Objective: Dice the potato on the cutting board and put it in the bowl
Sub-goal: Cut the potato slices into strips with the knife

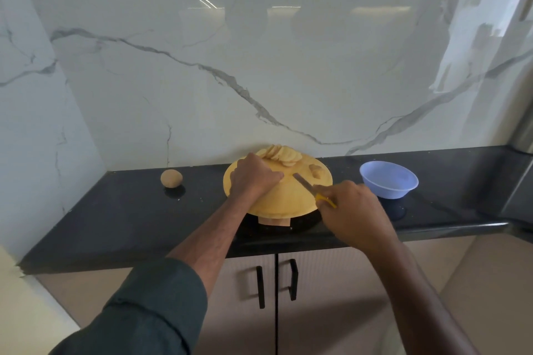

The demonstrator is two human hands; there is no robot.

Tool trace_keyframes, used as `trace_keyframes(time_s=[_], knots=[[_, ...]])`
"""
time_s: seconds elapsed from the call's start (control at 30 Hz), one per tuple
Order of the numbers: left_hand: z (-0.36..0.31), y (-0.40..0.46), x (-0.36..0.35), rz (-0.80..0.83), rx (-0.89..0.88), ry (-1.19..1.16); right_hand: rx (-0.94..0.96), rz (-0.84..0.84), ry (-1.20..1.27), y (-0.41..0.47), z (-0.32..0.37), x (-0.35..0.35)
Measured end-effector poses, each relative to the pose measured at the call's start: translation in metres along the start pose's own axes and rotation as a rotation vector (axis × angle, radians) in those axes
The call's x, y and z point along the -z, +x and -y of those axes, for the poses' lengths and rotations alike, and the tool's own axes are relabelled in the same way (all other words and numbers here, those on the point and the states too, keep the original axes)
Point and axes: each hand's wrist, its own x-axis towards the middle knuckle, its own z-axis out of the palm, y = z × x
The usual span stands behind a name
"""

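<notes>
A round wooden cutting board [277,196] sits on the black tabletop [115,210], close to the marble wall [259,66]. At the far edge of the board lies a fanned row of potato slices [281,154], overlapping one another, and a small potato end piece [316,170] lies apart from them toward the right rim. The left hand [252,177] rests on the board just in front of the slices, fingers bent and pointing right; it seems to press on something beneath it, though whatever is under the palm is hidden, so I cannot tell if it grips anything. The right hand [350,207] is curled tightly round the yellow handle of a knife [307,186], whose blade angles up and left across the board, its tip near the left hand's fingertips. A whole potato [171,178] sits on the tabletop, well to the left of the board. The pale blue bowl [388,183] stands on the tabletop just right of the board, beside the right hand, and holds no potato pieces. Below the tabletop are two cabinet doors [317,297] with black handles
</notes>
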Motion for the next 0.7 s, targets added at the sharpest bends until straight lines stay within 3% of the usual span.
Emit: trace_keyframes(time_s=[0.27, 0.7], knots=[[0.011, -0.001, 0.015, 0.139, -0.087, -0.062, 0.011, -0.125, 0.083, 0.015, 0.029, -0.033], [0.012, 0.001, 0.015, 0.11, -0.138, -0.045, 0.061, -0.085, -0.096, 0.017, 0.042, -0.053]])
